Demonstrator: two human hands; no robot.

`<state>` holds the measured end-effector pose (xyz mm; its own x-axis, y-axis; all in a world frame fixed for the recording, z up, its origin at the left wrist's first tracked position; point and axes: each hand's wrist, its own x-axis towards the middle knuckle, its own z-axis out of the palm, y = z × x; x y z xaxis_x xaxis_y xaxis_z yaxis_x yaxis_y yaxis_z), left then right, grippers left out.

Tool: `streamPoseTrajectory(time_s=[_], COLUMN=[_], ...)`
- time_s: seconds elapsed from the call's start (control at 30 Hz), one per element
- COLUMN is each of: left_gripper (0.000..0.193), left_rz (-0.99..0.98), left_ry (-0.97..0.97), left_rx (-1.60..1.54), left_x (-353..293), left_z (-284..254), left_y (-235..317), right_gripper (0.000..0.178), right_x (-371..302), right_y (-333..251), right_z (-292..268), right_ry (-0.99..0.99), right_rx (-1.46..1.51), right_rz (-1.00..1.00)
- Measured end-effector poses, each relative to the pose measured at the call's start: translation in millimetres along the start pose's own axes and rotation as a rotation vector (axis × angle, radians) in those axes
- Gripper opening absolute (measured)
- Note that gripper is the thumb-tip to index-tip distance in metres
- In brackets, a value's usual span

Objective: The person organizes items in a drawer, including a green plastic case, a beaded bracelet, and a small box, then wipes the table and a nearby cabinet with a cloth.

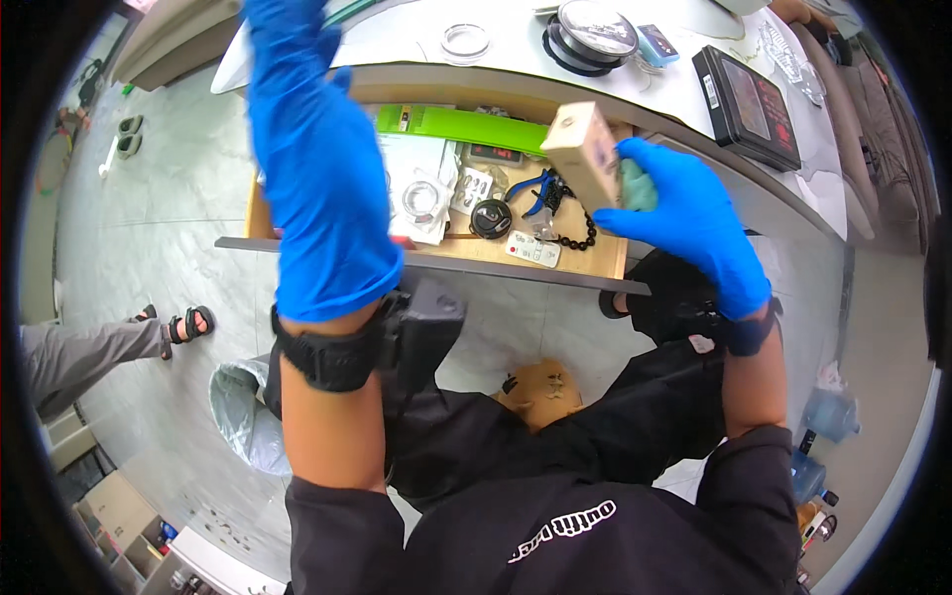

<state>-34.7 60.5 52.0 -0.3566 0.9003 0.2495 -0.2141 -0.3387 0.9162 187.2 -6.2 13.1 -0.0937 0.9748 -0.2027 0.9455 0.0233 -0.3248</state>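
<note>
My right hand (684,213), in a blue glove, grips a small beige box (583,149) above the right end of an open wooden drawer. Against its palm, beside the box, is something pale green (638,185) that I cannot make out. My left hand (296,30), also gloved in blue, stretches past the drawer's left side to the table; the top edge cuts it off and its fingers are mostly hidden. Inside the drawer (605,260) lie a long green strip (461,127), blue-handled pliers (540,188), a black bead string (577,241), a white remote control (533,249) and a round black case (490,219).
On the white table (397,40) are a clear ring-shaped spool (465,42), larger spools (590,35) and a black device with a display (749,109). A lined bin (243,416) stands at lower left. Another person's sandalled foot (191,323) is at the left.
</note>
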Motion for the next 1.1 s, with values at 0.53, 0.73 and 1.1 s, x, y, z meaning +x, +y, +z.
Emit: streamPoseTrajectory(time_s=[0.53, 0.73, 1.1], left_gripper=[0.071, 0.063, 0.045], left_rz=[-0.350, -0.424, -0.411], left_ry=[-0.161, -0.017, -0.510], left_rx=[-0.341, -0.345, -0.244], left_x=[69, 50, -6], left_z=[-118, -84, -24], left_y=[44, 18, -4], right_gripper=[0.051, 0.054, 0.078], right_x=[119, 105, 31], right_y=[-2, -6, -134], right_z=[100, 46, -76], right_ry=[-0.456, -0.305, 0.214], right_rx=[-0.310, 0.127, 0.870], right_rz=[-0.453, -0.387, -0.510])
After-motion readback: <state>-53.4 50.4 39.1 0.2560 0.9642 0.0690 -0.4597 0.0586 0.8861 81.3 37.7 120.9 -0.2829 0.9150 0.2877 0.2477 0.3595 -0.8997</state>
